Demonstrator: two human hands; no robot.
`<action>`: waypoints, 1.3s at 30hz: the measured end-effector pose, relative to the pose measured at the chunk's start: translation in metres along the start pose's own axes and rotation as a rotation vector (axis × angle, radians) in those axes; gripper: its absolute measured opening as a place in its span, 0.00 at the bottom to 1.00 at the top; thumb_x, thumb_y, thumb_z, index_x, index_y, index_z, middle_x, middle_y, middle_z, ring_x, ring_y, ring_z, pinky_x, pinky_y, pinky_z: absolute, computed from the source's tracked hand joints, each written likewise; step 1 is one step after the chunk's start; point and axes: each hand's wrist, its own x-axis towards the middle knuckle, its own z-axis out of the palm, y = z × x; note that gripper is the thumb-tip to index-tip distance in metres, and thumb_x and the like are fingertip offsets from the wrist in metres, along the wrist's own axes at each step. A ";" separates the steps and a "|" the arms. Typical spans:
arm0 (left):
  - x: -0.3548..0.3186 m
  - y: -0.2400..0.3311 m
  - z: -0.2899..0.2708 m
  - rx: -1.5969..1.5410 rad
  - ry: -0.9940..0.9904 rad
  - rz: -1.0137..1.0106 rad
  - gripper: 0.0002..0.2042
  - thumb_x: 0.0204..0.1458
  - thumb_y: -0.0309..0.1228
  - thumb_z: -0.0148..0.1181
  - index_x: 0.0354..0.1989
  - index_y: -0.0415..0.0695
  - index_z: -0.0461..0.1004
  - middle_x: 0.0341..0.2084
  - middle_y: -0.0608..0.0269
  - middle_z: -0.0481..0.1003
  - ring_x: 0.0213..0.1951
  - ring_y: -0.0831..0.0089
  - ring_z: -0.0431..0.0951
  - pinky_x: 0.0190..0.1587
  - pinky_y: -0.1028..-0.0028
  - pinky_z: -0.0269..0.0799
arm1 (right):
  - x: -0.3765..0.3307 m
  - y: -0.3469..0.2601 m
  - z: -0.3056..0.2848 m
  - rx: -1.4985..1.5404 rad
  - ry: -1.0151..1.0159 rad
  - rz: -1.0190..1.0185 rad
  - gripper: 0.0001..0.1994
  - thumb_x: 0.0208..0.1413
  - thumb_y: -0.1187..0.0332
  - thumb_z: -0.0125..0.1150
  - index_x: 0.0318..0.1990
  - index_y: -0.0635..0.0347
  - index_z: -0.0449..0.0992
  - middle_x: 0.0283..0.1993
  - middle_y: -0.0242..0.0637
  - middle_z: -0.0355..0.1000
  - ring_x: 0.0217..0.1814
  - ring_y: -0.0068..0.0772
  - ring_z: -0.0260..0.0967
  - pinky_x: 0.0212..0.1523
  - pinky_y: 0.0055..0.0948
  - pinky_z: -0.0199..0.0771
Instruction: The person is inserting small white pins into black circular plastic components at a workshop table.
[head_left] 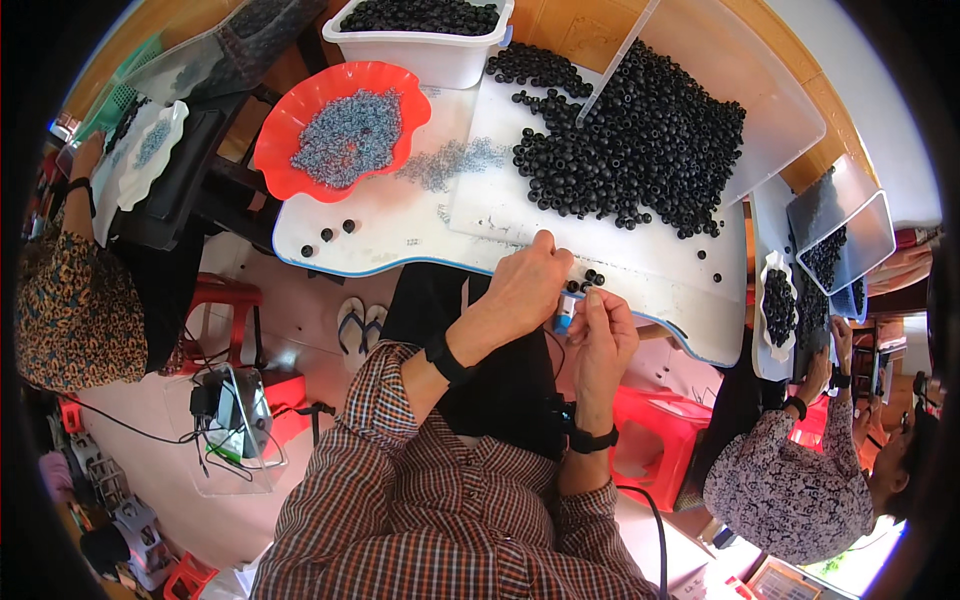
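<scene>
My left hand [527,288] is over the table's front edge, thumb and fingers pinched together. What they hold, if anything, is hidden. My right hand [606,338] is just right of it, its fingertips also closed on something too small to make out. Between the hands, at the table edge, is a small blue-and-white piece [566,313]; whether a hand touches it is unclear. Several round black beads [590,280] with holes lie beside the fingertips. A large heap of the same black beads [630,140] spreads over the white board behind my hands.
A red scalloped bowl [268,150] holds small clear bluish pieces, with more scattered pieces [455,163] beside it. Behind stands a white tub [420,55] of black beads. A clear bin [765,95] lies tipped at the heap. Co-workers sit left and right; a red stool [655,430] stands below the table.
</scene>
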 end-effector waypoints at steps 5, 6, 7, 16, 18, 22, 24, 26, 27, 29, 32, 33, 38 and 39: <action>-0.006 -0.006 0.001 -0.157 0.164 -0.021 0.08 0.49 0.25 0.61 0.38 0.38 0.74 0.33 0.53 0.73 0.30 0.59 0.78 0.31 0.65 0.75 | -0.003 -0.001 0.001 -0.018 0.000 0.011 0.05 0.62 0.72 0.56 0.40 0.65 0.72 0.28 0.32 0.71 0.23 0.13 0.61 0.24 0.12 0.61; -0.008 -0.007 -0.003 -0.156 0.165 -0.022 0.08 0.49 0.25 0.61 0.38 0.38 0.74 0.33 0.53 0.73 0.30 0.59 0.78 0.31 0.65 0.75 | -0.004 -0.002 0.001 -0.017 -0.001 0.011 0.05 0.62 0.72 0.56 0.40 0.65 0.72 0.28 0.32 0.71 0.23 0.13 0.61 0.24 0.12 0.61; -0.009 -0.008 -0.008 -0.519 0.084 -0.127 0.08 0.50 0.24 0.62 0.38 0.37 0.74 0.34 0.56 0.74 0.31 0.65 0.79 0.31 0.70 0.76 | -0.004 -0.002 0.001 -0.009 -0.026 0.005 0.05 0.62 0.72 0.56 0.40 0.65 0.72 0.28 0.31 0.71 0.23 0.13 0.61 0.24 0.12 0.61; -0.032 -0.015 -0.018 -1.625 -0.026 -0.248 0.10 0.56 0.21 0.58 0.46 0.33 0.73 0.38 0.57 0.76 0.38 0.73 0.80 0.43 0.75 0.80 | -0.012 -0.013 0.019 -0.066 -0.097 -0.056 0.06 0.62 0.71 0.56 0.41 0.64 0.72 0.26 0.29 0.69 0.23 0.12 0.61 0.23 0.10 0.58; -0.036 -0.016 -0.017 -1.718 -0.033 -0.268 0.11 0.57 0.22 0.57 0.48 0.33 0.73 0.38 0.56 0.77 0.39 0.72 0.80 0.44 0.75 0.80 | -0.013 -0.015 0.022 -0.093 -0.121 -0.078 0.06 0.62 0.70 0.56 0.41 0.64 0.72 0.26 0.28 0.69 0.23 0.12 0.60 0.22 0.10 0.57; -0.041 -0.015 -0.017 -1.866 0.037 -0.284 0.10 0.60 0.25 0.53 0.47 0.34 0.73 0.39 0.55 0.77 0.40 0.70 0.80 0.45 0.74 0.80 | -0.014 -0.016 0.025 -0.178 -0.119 -0.116 0.06 0.61 0.70 0.57 0.40 0.62 0.73 0.26 0.26 0.69 0.24 0.11 0.61 0.23 0.10 0.57; -0.043 -0.016 -0.016 -1.875 0.059 -0.272 0.10 0.61 0.26 0.52 0.46 0.34 0.74 0.40 0.55 0.77 0.40 0.70 0.80 0.45 0.74 0.80 | -0.015 -0.016 0.027 -0.202 -0.117 -0.122 0.05 0.61 0.70 0.57 0.40 0.62 0.74 0.26 0.26 0.69 0.24 0.11 0.61 0.23 0.10 0.58; -0.044 -0.016 -0.016 -1.896 0.069 -0.273 0.10 0.60 0.26 0.54 0.46 0.34 0.74 0.38 0.55 0.77 0.36 0.72 0.80 0.41 0.75 0.81 | -0.016 -0.015 0.030 -0.261 -0.123 -0.174 0.04 0.60 0.71 0.58 0.39 0.62 0.75 0.29 0.27 0.70 0.27 0.12 0.64 0.27 0.12 0.62; -0.046 -0.018 -0.015 -1.895 0.071 -0.273 0.10 0.60 0.26 0.54 0.46 0.34 0.74 0.38 0.55 0.77 0.36 0.72 0.80 0.41 0.75 0.81 | -0.016 -0.013 0.030 -0.260 -0.125 -0.174 0.04 0.60 0.71 0.58 0.39 0.62 0.75 0.29 0.27 0.70 0.27 0.12 0.64 0.27 0.12 0.62; -0.049 -0.023 -0.015 -1.905 0.049 -0.284 0.10 0.59 0.27 0.55 0.45 0.35 0.74 0.35 0.58 0.78 0.32 0.74 0.80 0.36 0.76 0.80 | -0.015 -0.009 0.031 -0.256 -0.147 -0.229 0.04 0.59 0.73 0.59 0.39 0.64 0.75 0.33 0.28 0.70 0.30 0.14 0.65 0.31 0.15 0.66; -0.052 -0.018 -0.017 -1.878 0.096 -0.353 0.10 0.59 0.27 0.56 0.45 0.35 0.75 0.30 0.59 0.78 0.28 0.75 0.79 0.32 0.77 0.78 | -0.016 -0.008 0.034 -0.239 -0.181 -0.222 0.04 0.59 0.75 0.59 0.39 0.65 0.75 0.35 0.29 0.69 0.31 0.16 0.65 0.32 0.15 0.67; -0.053 -0.018 -0.018 -1.878 0.099 -0.353 0.10 0.59 0.27 0.56 0.45 0.35 0.75 0.30 0.59 0.78 0.28 0.75 0.79 0.32 0.77 0.78 | -0.016 -0.008 0.035 -0.239 -0.183 -0.221 0.04 0.59 0.75 0.59 0.39 0.65 0.75 0.35 0.29 0.69 0.31 0.16 0.65 0.32 0.15 0.67; -0.055 -0.017 -0.019 -1.878 0.103 -0.330 0.09 0.58 0.26 0.57 0.43 0.34 0.75 0.29 0.58 0.78 0.28 0.75 0.80 0.33 0.78 0.80 | -0.016 0.000 0.035 -0.230 -0.202 -0.217 0.03 0.59 0.76 0.59 0.38 0.65 0.75 0.35 0.29 0.69 0.31 0.15 0.65 0.32 0.15 0.67; -0.055 -0.017 -0.019 -1.879 0.105 -0.329 0.09 0.58 0.26 0.57 0.43 0.34 0.75 0.29 0.58 0.78 0.28 0.75 0.80 0.33 0.78 0.80 | -0.015 0.000 0.035 -0.230 -0.203 -0.218 0.03 0.59 0.76 0.59 0.38 0.65 0.75 0.35 0.29 0.69 0.31 0.15 0.65 0.32 0.15 0.67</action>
